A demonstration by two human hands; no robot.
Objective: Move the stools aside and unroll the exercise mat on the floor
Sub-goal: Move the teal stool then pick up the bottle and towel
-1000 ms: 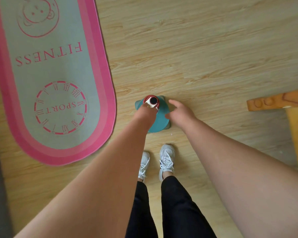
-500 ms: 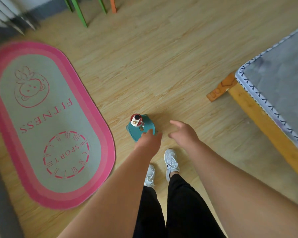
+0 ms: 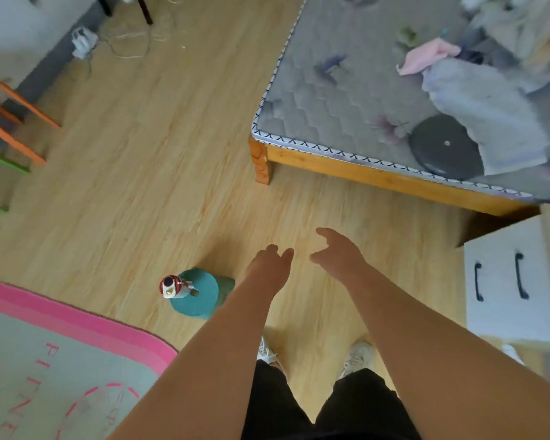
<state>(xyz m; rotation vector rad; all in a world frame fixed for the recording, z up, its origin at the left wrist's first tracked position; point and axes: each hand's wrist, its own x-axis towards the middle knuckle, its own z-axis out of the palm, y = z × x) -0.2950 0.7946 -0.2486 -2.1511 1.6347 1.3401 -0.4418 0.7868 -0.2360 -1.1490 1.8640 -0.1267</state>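
We log stools (image 3: 19,98) at 9 o'clock, by the wall. Mat (image 3: 61,360) lies flat on the floor at 8 o'clock (pink rim, FITNESS print). Teal cylinder (image 3: 197,295) stands near it. Our left hand (image 3: 269,268) and right hand (image 3: 340,252) hover at centre with fingers loose, holding nothing. Bed (image 3: 378,177) at 2 o'clock.

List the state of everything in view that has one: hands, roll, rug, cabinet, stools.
Left hand: open, empty, apart from the roll.
Right hand: open, empty.
Teal roll: rolled up, standing on end on the floor.
Pink rug: spread flat on the floor.
White cabinet: shut.
Stools: standing at the left edge.
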